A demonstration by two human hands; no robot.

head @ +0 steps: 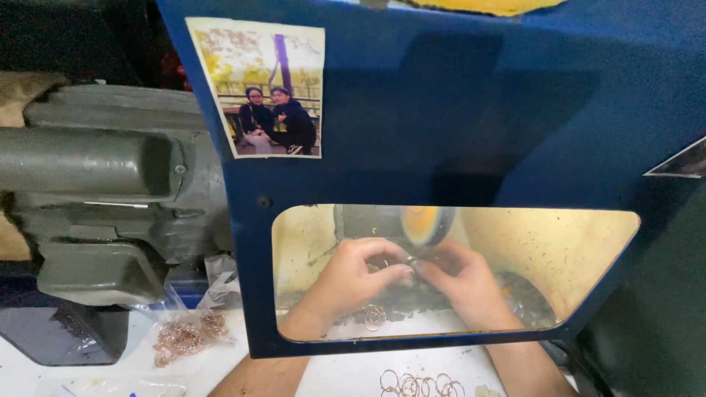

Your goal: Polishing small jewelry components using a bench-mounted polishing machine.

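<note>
Tabletop [353, 375] white, behind blue guard [441, 110]. Left hand [353, 276] and right hand [463, 283]: fingers pinched on small ring [412, 260], seemingly, under buffing wheel [423, 223]; ring axis indiscernible.

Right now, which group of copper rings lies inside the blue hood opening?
The small ring cluster below the left hand. The tangled pile and the row of rings lie outside.

Big grey motor [110, 191] sits off to my left, with a tangle of copper rings [187, 334] in front of it on the white counter [353, 375]. There's a photo [261, 88] stuck on the blue guard panel [456, 95], plus more loose rings [419, 384] near me.
</note>
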